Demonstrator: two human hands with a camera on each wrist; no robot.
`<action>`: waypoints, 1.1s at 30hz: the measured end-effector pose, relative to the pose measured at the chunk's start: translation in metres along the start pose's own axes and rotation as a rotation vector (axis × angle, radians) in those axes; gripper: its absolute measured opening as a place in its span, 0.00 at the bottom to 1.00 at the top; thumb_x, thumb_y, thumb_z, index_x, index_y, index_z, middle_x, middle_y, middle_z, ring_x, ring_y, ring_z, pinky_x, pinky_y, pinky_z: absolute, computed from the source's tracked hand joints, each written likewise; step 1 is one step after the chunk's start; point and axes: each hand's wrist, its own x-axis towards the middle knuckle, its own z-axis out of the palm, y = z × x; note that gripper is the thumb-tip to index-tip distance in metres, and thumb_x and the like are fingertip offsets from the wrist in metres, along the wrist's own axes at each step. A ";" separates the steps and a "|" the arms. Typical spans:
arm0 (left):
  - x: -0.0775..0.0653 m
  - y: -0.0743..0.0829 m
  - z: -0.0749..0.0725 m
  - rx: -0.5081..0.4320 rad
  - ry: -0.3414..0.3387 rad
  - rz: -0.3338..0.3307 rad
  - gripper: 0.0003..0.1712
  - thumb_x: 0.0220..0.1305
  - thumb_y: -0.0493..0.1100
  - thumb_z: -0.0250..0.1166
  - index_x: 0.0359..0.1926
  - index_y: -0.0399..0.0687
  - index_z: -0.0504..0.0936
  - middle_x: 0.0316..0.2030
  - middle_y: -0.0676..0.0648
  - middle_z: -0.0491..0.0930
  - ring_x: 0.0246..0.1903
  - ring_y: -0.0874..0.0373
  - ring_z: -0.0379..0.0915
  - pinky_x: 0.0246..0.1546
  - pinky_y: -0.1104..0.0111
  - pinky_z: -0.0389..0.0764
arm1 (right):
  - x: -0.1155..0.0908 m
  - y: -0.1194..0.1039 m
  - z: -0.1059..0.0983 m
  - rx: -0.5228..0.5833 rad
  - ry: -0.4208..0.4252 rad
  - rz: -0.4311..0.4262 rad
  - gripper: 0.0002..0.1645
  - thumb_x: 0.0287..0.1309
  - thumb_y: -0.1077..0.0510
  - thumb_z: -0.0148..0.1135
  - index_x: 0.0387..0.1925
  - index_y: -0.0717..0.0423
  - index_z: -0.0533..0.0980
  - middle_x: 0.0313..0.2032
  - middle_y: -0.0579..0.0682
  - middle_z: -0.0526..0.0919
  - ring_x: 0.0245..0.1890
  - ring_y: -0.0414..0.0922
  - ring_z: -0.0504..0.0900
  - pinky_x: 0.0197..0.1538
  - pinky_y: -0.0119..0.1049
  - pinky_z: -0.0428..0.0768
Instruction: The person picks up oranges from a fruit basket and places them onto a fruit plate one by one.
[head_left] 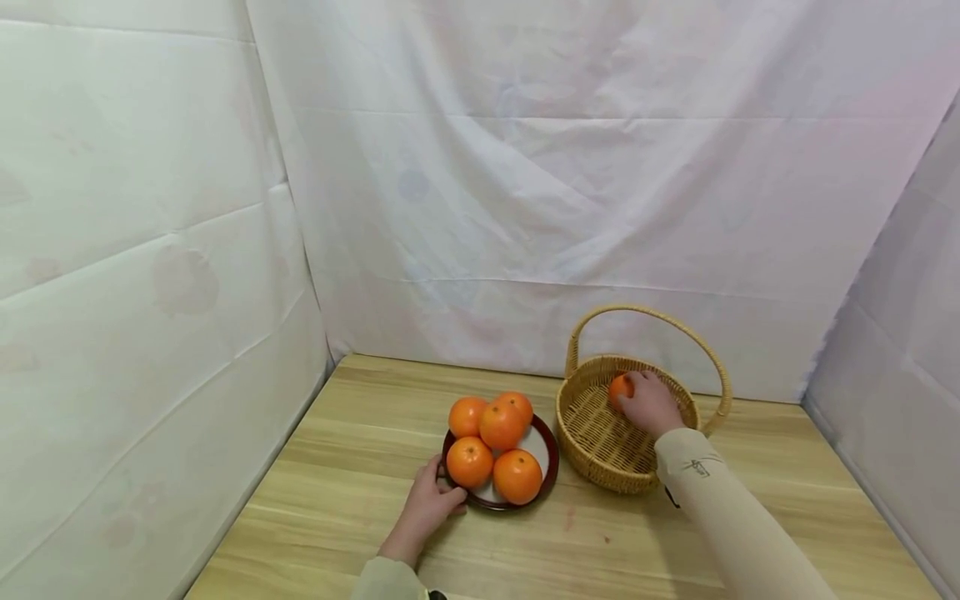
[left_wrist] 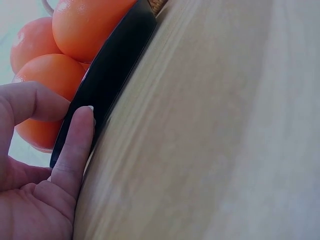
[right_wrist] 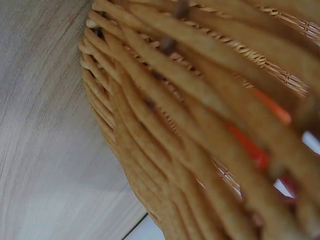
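My left hand (head_left: 427,507) grips the near-left rim of a round dark plate (head_left: 553,457) with a white inside. In the left wrist view one digit lies along the plate's dark outer wall (left_wrist: 117,60), another bends over its edge. Several oranges (head_left: 517,477) are heaped on this plate, one resting on top of others. Right of it stands a round wicker basket (head_left: 566,437) with a tall arched handle. Reaching inside it, my right hand (head_left: 651,404) holds an orange (head_left: 618,390) near the back wall. Woven strands mostly hide that orange in the right wrist view.
Plate and basket stand close together on a wood-grain table (head_left: 360,433). The basket's handle (head_left: 660,313) arches above and behind my right hand. White cloth (head_left: 525,200) hangs behind the table and along both sides.
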 end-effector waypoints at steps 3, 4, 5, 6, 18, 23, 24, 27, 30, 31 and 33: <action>0.003 -0.007 0.000 0.020 0.008 0.007 0.45 0.46 0.31 0.63 0.65 0.29 0.51 0.50 0.34 0.54 0.24 0.55 0.74 0.26 0.66 0.84 | -0.001 -0.001 0.000 -0.004 0.020 -0.006 0.29 0.58 0.54 0.53 0.59 0.65 0.65 0.54 0.67 0.62 0.50 0.66 0.66 0.43 0.62 0.72; 0.003 -0.007 0.000 0.019 0.008 0.011 0.45 0.45 0.31 0.63 0.65 0.29 0.51 0.50 0.34 0.54 0.24 0.54 0.74 0.26 0.66 0.84 | -0.001 -0.001 0.000 -0.011 0.029 -0.005 0.29 0.58 0.54 0.53 0.58 0.65 0.65 0.53 0.67 0.62 0.50 0.66 0.65 0.42 0.62 0.72; 0.003 -0.007 0.001 0.017 0.006 0.012 0.45 0.45 0.31 0.63 0.65 0.29 0.51 0.50 0.34 0.54 0.24 0.54 0.75 0.26 0.66 0.84 | -0.002 -0.001 -0.001 -0.021 0.034 -0.003 0.29 0.58 0.54 0.53 0.58 0.65 0.65 0.54 0.67 0.61 0.50 0.66 0.65 0.42 0.63 0.72; 0.003 -0.006 0.001 0.018 0.006 0.010 0.45 0.45 0.31 0.63 0.65 0.29 0.52 0.50 0.34 0.54 0.24 0.54 0.75 0.26 0.66 0.83 | -0.002 -0.001 -0.001 -0.033 0.038 -0.003 0.29 0.58 0.54 0.52 0.58 0.66 0.65 0.54 0.68 0.61 0.50 0.67 0.64 0.41 0.63 0.71; -0.015 0.027 0.001 0.011 -0.008 0.012 0.43 0.46 0.29 0.61 0.63 0.23 0.51 0.49 0.31 0.55 0.26 0.50 0.75 0.29 0.59 0.84 | 0.000 0.009 0.001 0.007 0.058 -0.049 0.24 0.59 0.58 0.53 0.54 0.68 0.67 0.50 0.67 0.67 0.47 0.64 0.68 0.43 0.59 0.72; -0.019 0.031 0.001 0.021 -0.008 0.010 0.43 0.47 0.29 0.61 0.63 0.23 0.51 0.49 0.31 0.54 0.25 0.54 0.74 0.30 0.60 0.84 | 0.003 0.013 0.003 0.032 0.051 -0.080 0.23 0.59 0.58 0.54 0.53 0.69 0.67 0.48 0.67 0.71 0.47 0.62 0.71 0.44 0.58 0.72; -0.019 0.031 0.001 0.021 -0.007 0.009 0.43 0.47 0.29 0.61 0.63 0.23 0.51 0.49 0.32 0.54 0.25 0.55 0.74 0.30 0.60 0.84 | 0.003 0.014 0.004 0.034 0.047 -0.081 0.24 0.59 0.58 0.55 0.54 0.69 0.66 0.49 0.67 0.70 0.48 0.62 0.70 0.45 0.58 0.72; -0.018 0.032 0.001 0.020 -0.008 0.011 0.43 0.46 0.29 0.61 0.63 0.24 0.51 0.49 0.32 0.54 0.25 0.55 0.74 0.29 0.60 0.84 | 0.004 0.014 0.005 0.028 0.042 -0.079 0.28 0.58 0.57 0.56 0.56 0.70 0.65 0.51 0.68 0.67 0.50 0.63 0.68 0.49 0.60 0.70; -0.017 0.032 0.001 0.020 -0.010 0.012 0.42 0.47 0.29 0.61 0.63 0.24 0.52 0.49 0.32 0.54 0.25 0.53 0.75 0.30 0.60 0.84 | 0.004 0.014 0.007 0.025 0.041 -0.073 0.31 0.56 0.56 0.59 0.57 0.71 0.64 0.52 0.69 0.64 0.50 0.64 0.66 0.49 0.61 0.69; -0.017 0.032 0.001 0.020 -0.012 0.013 0.42 0.47 0.29 0.61 0.63 0.24 0.52 0.49 0.32 0.54 0.26 0.52 0.75 0.30 0.60 0.84 | 0.004 0.015 0.007 0.023 0.040 -0.071 0.32 0.55 0.55 0.60 0.57 0.70 0.65 0.52 0.69 0.64 0.50 0.64 0.67 0.49 0.61 0.69; -0.016 0.032 0.001 0.019 -0.016 0.014 0.42 0.47 0.28 0.60 0.63 0.24 0.52 0.49 0.32 0.54 0.26 0.52 0.76 0.30 0.59 0.84 | 0.004 0.016 0.009 0.040 0.029 -0.060 0.32 0.54 0.54 0.62 0.56 0.69 0.65 0.51 0.68 0.64 0.48 0.64 0.68 0.47 0.60 0.71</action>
